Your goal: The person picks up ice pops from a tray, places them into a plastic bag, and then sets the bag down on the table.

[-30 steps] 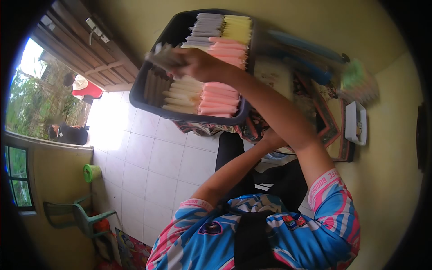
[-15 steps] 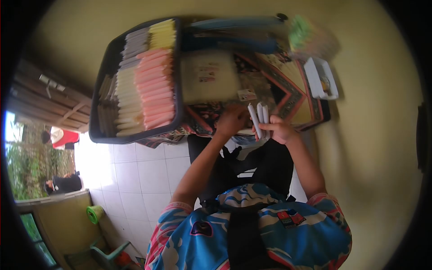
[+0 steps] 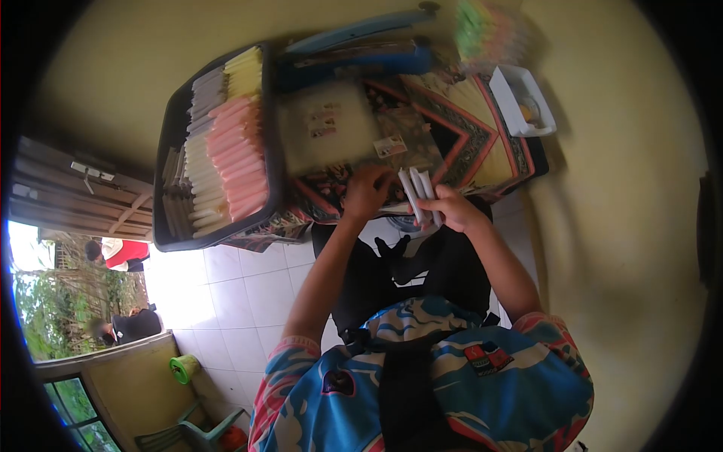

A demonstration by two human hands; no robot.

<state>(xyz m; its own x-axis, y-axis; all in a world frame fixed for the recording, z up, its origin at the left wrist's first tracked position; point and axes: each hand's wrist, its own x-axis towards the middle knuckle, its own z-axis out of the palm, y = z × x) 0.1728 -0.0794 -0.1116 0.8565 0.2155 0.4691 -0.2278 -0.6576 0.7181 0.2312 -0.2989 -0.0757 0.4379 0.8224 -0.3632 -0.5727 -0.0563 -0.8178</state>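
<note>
My right hand [image 3: 456, 209] holds a small bunch of slim white candle-like sticks [image 3: 419, 194] upright, with thumb and fingers wrapped round their lower part. To the left of the bunch, my left hand [image 3: 364, 193] hovers over the table's near edge, its fingers loosely bent and apart, with nothing visible in them. Just beyond it lies a stack of clear plastic bags [image 3: 301, 142] with small printed labels. A loose printed card [image 3: 390, 146] rests to the right of the stack.
A dark tub [image 3: 162, 200] at left holds rows of pink sticks [image 3: 239, 158] plus white, yellow and greyish ones. A white box [image 3: 506, 105] sits at the back right, near a blurred colourful bundle [image 3: 489, 38]. Two people are outside at left. A green chair [image 3: 197, 433] stands at lower left.
The view has shifted, so the tub and table sit differently in frame. My left hand has drawn slightly away from the white sticks, which stay in my right hand.
</note>
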